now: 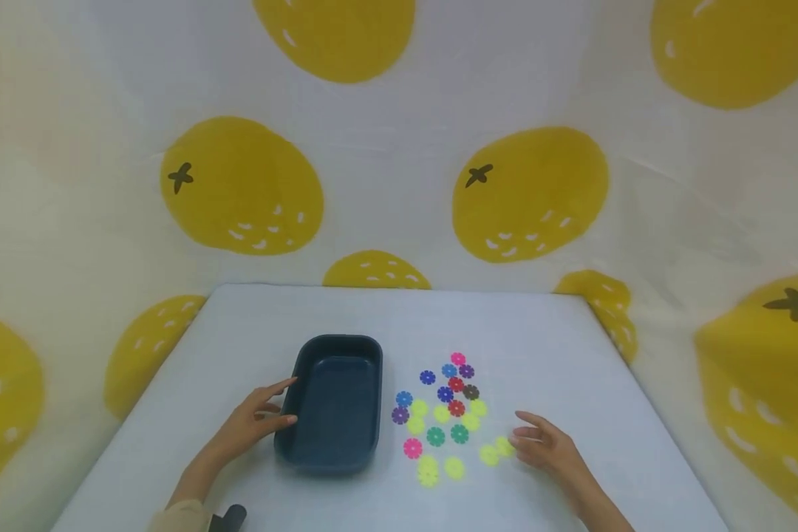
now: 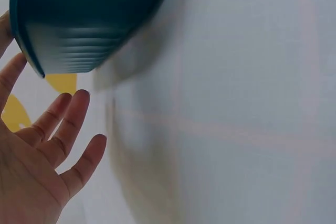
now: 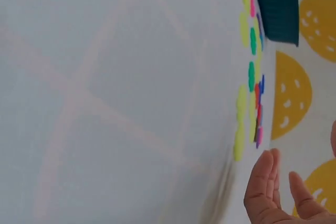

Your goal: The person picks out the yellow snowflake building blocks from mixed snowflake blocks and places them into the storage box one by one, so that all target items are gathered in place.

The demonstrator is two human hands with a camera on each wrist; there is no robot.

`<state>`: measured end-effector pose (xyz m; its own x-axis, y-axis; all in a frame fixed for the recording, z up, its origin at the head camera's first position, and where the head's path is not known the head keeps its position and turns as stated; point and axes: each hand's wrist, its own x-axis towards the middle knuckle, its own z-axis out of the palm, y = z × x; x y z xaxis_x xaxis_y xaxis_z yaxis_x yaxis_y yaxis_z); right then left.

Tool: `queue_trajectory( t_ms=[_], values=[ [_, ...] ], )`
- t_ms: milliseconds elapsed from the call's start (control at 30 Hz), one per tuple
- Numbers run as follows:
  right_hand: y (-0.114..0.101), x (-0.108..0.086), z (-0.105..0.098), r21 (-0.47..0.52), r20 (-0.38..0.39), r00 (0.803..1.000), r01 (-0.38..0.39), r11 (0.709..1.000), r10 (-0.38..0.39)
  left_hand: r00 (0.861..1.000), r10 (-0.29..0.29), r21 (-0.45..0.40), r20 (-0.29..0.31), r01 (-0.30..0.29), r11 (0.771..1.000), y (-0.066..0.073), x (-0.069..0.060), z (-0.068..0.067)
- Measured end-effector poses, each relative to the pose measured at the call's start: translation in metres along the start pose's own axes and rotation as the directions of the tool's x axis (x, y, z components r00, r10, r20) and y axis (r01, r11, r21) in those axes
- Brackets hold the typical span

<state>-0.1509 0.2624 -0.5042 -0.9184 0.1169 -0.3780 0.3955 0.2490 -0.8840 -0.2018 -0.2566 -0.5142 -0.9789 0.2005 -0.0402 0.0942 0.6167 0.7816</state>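
A dark blue rectangular tray (image 1: pixel 332 414) stands left of the middle of the table. At its left rim is my left hand (image 1: pixel 247 426), the thumb and index finger touching the edge and the other fingers spread below it in the left wrist view. To the right of the tray lie several small notched plastic discs, among them a pink disc (image 1: pixel 412 448), a green disc (image 1: pixel 459 433), a red disc (image 1: pixel 456 408) and a yellow disc (image 1: pixel 454 468). My right hand (image 1: pixel 547 445) hovers with loosely bent fingers beside the rightmost yellow discs (image 1: pixel 489 454) and holds nothing visible.
A pale cloth covers the table (image 1: pixel 572 347). Behind and at both sides hangs a white curtain printed with yellow fruit (image 1: pixel 530 193). Near the left forearm, a dark strap-like object (image 1: pixel 229 519) shows at the bottom edge.
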Motion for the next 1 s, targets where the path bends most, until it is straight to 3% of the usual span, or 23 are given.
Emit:
queue_trajectory(
  t_ms=[167, 300, 433, 633, 733, 1000],
  values=[
    [0.009, 0.01, -0.003, 0.008, 0.024, 1.0, -0.001, 1.0, 0.001, 0.999, -0.033, 0.009, 0.002, 0.033, 0.999, -0.004, -0.004, -0.002],
    [0.016, 0.02, -0.007, -0.101, 0.067, 0.996, 0.058, 0.993, -0.051, 0.999, -0.032, 0.009, 0.003, 0.032, 0.999, -0.006, -0.005, -0.003],
    [0.02, 0.026, -0.01, -0.202, 0.138, 0.982, 0.153, 0.967, -0.127, 0.999, -0.034, 0.012, 0.019, 0.034, 0.999, -0.006, -0.003, -0.002],
    [0.023, 0.029, -0.01, -0.327, 0.204, 0.953, 0.28, 0.902, -0.222, 0.999, -0.034, 0.0, 0.037, 0.034, 0.999, -0.007, 0.0, 0.0],
    [0.025, 0.03, -0.007, -0.376, 0.198, 0.951, 0.297, 0.878, -0.237, 0.998, -0.051, 0.006, 0.044, 0.051, 0.999, -0.007, 0.0, 0.0],
    [0.026, 0.032, -0.001, -0.464, 0.087, 0.973, 0.229, 0.856, -0.214, 0.998, -0.046, -0.004, 0.052, 0.046, 0.999, -0.005, 0.002, -0.001]
  ],
)
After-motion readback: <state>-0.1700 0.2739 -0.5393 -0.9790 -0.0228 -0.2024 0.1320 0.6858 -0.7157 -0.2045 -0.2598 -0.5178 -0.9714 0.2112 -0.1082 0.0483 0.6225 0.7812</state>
